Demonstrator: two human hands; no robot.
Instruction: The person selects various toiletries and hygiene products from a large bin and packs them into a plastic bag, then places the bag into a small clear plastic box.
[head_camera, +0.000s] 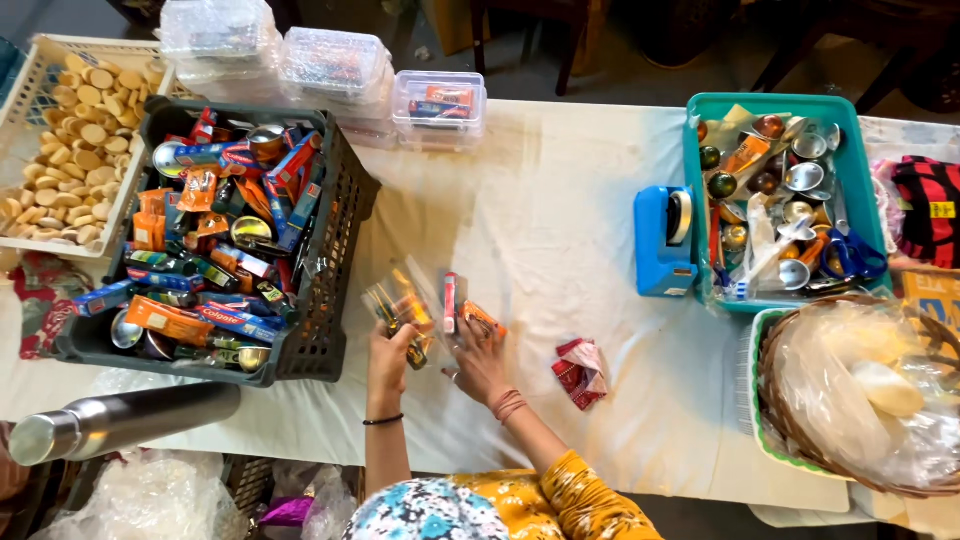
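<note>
Between the two hands and the far table edge, a broad stretch of white cloth (560, 200) is lying bare, giving open room ahead; the near edge is running just below the wrists. The left hand (392, 345) is closing its fingers around a clear plastic packet (405, 305) that is showing yellow and dark items inside, lifting it just off the cloth. The right hand (480, 362) is spreading flat with fingers partly open, touching the packet's other side, where a small red-and-white tube (450, 302) and an orange sachet (483, 318) are sitting at the fingertips. Whether the right hand is actually gripping anything cannot be told.

Just right of the right hand, a folded red pouch (580, 372) is lying alone on the cloth. Left of the left hand, a dark crate (335, 290) is holding boxed tubes, orange packets and small metal bowls. Beyond that, a white basket (40, 60) is carrying pale round pieces. Farther right, a blue tape dispenser (662, 242) is standing against a teal tray (700, 160) filled with metal cups, scissors and wrapped bits. Near it a wicker basket (775, 400) is holding plastic-wrapped goods. Clear lidded boxes (438, 108) are standing at the far edge, and a steel flask (120, 420) is lying near the left elbow.
</note>
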